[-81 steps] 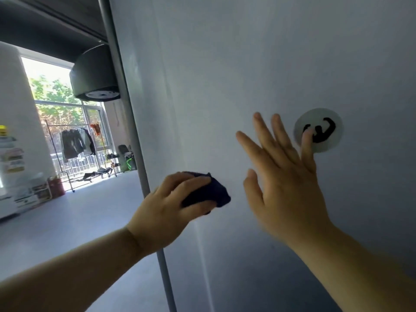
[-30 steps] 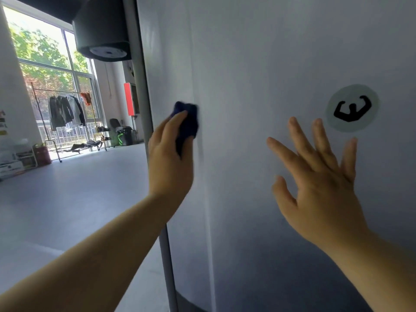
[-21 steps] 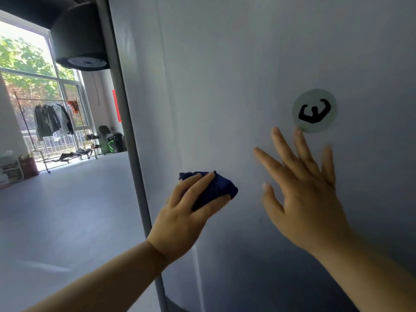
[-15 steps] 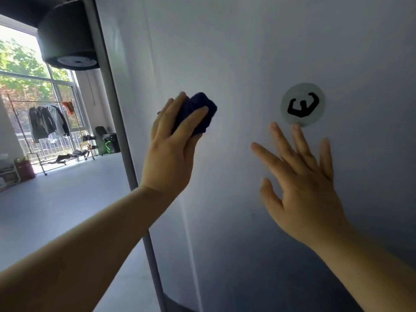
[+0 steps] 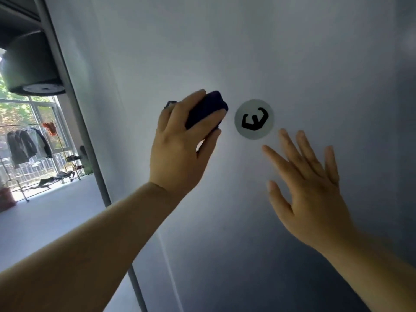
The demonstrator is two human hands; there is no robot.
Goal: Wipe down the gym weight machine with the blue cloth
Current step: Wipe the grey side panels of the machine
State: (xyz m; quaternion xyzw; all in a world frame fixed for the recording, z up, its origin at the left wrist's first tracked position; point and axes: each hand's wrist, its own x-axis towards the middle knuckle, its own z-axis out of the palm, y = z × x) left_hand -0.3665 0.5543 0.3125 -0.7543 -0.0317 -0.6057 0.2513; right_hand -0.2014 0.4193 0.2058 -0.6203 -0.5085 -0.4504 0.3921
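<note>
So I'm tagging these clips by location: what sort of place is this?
Probably a gym: the grey panel carries a round sticker showing flexed arms, and behind lies an open floor with a clothes rack by big windows.

Soft window (image 5: 27, 136) backlight, slight blur

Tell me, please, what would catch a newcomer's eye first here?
The left hand grips a bunched blue cloth against the pale grey panel, mid-frame. Right of the cloth sits a round sticker with a black emblem; the right hand spreads open below it. Far left, a clothes rack stands by windows.
</note>
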